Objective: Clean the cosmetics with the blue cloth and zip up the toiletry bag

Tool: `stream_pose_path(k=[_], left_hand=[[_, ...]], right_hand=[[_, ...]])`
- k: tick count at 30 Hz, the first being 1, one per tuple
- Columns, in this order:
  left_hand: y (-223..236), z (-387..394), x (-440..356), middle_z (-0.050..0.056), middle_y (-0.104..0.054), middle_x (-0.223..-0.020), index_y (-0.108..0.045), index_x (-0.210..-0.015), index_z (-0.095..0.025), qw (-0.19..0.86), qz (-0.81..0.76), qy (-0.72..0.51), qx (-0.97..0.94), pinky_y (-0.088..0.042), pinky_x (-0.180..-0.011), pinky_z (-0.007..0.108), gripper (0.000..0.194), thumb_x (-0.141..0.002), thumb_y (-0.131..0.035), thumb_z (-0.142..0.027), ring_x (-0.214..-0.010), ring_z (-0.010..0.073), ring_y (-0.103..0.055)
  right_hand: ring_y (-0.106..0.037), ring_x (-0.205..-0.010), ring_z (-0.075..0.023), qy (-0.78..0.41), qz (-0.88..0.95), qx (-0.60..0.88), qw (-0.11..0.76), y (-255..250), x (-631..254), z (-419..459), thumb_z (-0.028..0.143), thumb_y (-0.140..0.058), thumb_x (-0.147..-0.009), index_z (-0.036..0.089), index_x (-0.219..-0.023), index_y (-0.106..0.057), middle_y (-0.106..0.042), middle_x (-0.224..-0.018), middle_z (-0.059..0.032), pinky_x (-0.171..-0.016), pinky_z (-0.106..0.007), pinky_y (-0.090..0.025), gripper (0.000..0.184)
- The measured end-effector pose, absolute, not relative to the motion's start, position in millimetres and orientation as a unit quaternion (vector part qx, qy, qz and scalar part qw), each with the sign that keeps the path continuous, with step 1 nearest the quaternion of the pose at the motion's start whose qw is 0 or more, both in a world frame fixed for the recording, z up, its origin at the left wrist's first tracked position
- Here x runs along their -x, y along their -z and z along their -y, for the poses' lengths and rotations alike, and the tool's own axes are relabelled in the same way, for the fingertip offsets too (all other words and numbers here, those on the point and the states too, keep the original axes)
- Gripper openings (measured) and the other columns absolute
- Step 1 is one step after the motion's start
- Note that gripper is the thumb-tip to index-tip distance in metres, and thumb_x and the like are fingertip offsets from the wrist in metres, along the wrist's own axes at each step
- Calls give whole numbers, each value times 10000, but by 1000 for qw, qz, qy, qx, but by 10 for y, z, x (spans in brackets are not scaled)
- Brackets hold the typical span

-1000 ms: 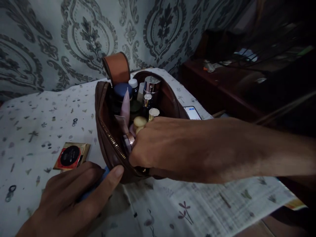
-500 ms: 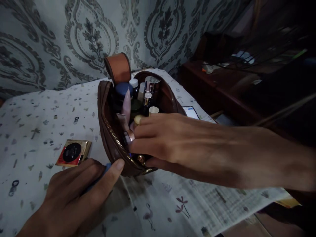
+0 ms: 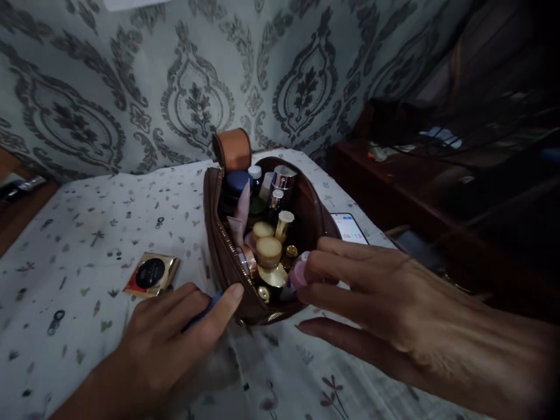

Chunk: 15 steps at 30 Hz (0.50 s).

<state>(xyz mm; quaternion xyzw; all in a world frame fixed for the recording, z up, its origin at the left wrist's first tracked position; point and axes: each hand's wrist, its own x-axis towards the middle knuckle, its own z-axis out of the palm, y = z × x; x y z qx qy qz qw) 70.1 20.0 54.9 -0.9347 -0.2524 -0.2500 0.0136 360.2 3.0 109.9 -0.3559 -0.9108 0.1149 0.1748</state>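
A brown zip makeup bag (image 3: 214, 221) stands unzipped, full of upright jars, bottles and tubes. My left hand (image 3: 170, 335) is curled around a blue thing (image 3: 203, 312), mostly hidden by the fingers; its thumb rests on the bag's near left rim. At the bag's right side my right hand (image 3: 363, 291) has its thumb apart from the fingers, with the fingertips against a pink-capped item (image 3: 300, 273). Gold-lidded jars (image 3: 269, 249), a gold-capped bottle (image 3: 284, 224), a pale pink tube (image 3: 243, 204) and a dark blue lid (image 3: 238, 182) show inside.
A gold and red square packet (image 3: 153, 274) with a black round label lies left of the bag. Behind the bag's right side is a lit phone (image 3: 350, 228). Dark red furniture (image 3: 363, 181) stands at the right, and a patterned curtain (image 3: 196, 105) hangs behind.
My right hand has drawn back rightward from the bag's middle, uncovering the gold-lidded jars, and its thumb has spread. The left hand keeps its grip. The view has shifted.
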Motion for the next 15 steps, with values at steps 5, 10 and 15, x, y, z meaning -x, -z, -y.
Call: stream_pose_path(k=[5, 10, 15], left_hand=[[-436, -123, -685, -21, -612, -694, -363, -1524, -152, 38, 262, 277, 924, -447, -557, 243, 542, -993, -427, -67, -623, 124, -583], [-362, -25, -597, 18, -676, -754, -433, -1438, -97, 78, 277, 266, 920, -466, -538, 233, 449, -990, -406, -87, -631, 134, -628], [-324, 125, -498, 0, -659, -698, -506, -1307, -82, 92, 279, 246, 924, -489, -500, 236, 334, -993, -392, -97, -589, 137, -627]], right_hand=[[-606, -859, -173, -106, 910, 355, 187, -1170, -3445, -189, 236, -495, -1024, 202, -909, -664, -651, -920, -45, -731, -303, -483, 207], [-593, -863, -163, -74, 912, 382, 132, -1224, -3162, -541, 113, -495, -978, 139, -997, -666, -624, -1042, -91, -694, -276, -438, 174], [-614, -824, -160, -26, 897, 438, 45, -1233, -2866, -819, 25, -523, -882, 114, -982, -686, -647, -1076, -99, -636, -276, -360, 210]])
